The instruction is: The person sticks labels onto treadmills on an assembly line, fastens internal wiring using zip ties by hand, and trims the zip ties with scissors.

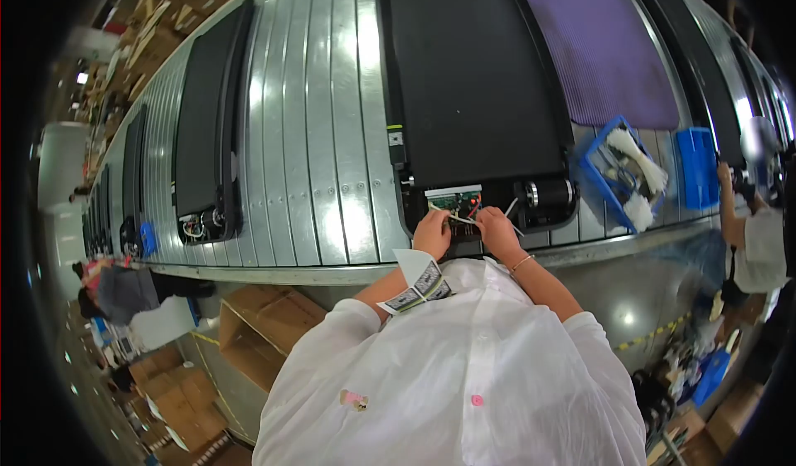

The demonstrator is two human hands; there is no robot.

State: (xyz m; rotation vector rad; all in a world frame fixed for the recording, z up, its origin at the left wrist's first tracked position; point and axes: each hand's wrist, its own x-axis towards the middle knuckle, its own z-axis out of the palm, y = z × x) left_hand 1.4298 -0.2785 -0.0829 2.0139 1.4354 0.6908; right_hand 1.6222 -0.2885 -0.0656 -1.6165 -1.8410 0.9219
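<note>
1. Board (469,198) sits in the near end of the black treadmill (473,76), left of the motor (550,192). Looks thin, stiff and kinda fragile, so I'd hold it by the edges, off the parts.
2. Wires (458,219) are at its near side. They look light and bendy; I'd grab near the ends and not yank.
3. Left hand (432,233): fingertips pinched on the wires, afaict.
4. Right hand (498,232): fingers curled in by them, can't tell if it's actually gripping.

One left hand (433,234), one right hand (499,232), one circuit board (466,198), one purple mat (609,60), two blue bins (697,172) at the right, one pink button (477,400), one bracelet (521,262)
</note>
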